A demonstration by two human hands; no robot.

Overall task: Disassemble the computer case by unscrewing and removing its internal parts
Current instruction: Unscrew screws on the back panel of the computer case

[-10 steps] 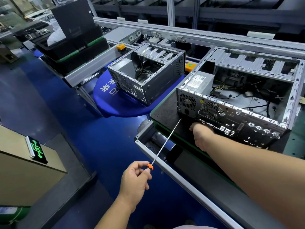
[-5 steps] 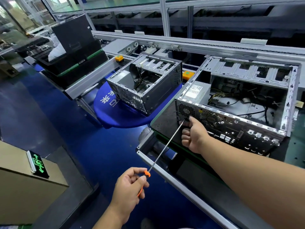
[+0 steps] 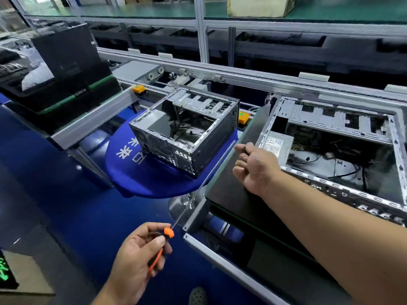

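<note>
The open grey computer case [image 3: 284,115] lies on its side on a black pallet [image 3: 224,192] at the right, with loose cables and a labelled power supply [image 3: 276,146] inside. My right hand [image 3: 255,168] hovers at the case's near left corner, fingers curled, thumb and forefinger pinching something small and dark that is too small to identify. My left hand [image 3: 136,258] grips the orange and black handle of a long screwdriver [image 3: 159,252] at the bottom centre. Its thin shaft, blurred, points up toward the right hand.
A second open case [image 3: 207,148] sits on a round blue table [image 3: 141,179] in the middle. Black trays [image 3: 66,89] are stacked on the conveyor at the left. An aluminium rail [image 3: 220,260] runs along the pallet's near side, above the blue floor.
My right hand has lifted from the case's rear panel up to its left corner, fingers closed. The screwdriver tip has come off the panel. The view has tilted upward.
</note>
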